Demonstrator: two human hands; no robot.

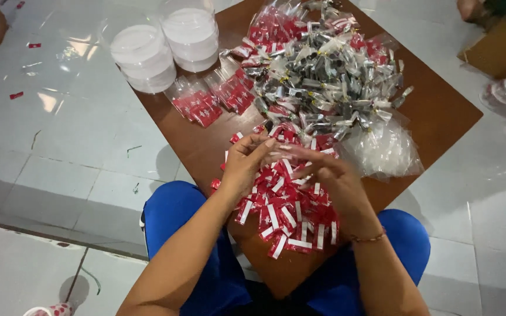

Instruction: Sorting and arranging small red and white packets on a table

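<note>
Brown board [440, 111] lies across the knees and hangs past them, so a leg move could, I think, tip it and spill everything on the tiles. Beyond the hands is a silver heap [329, 76]; left of it are two clear bags [215, 96] of red pieces and two white stacks [168, 44]. Under the hands lie red sachets [288, 213], loose and easy to slide off. Left hand [246, 164] and right hand [332, 175] meet, fingers pinching one sachet between them.

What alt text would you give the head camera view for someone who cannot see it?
A seated person's left hand and right hand meet over a heap of red-and-white sachets on a brown board, with silver-wrapped pieces and stacked white lids beyond.
</note>
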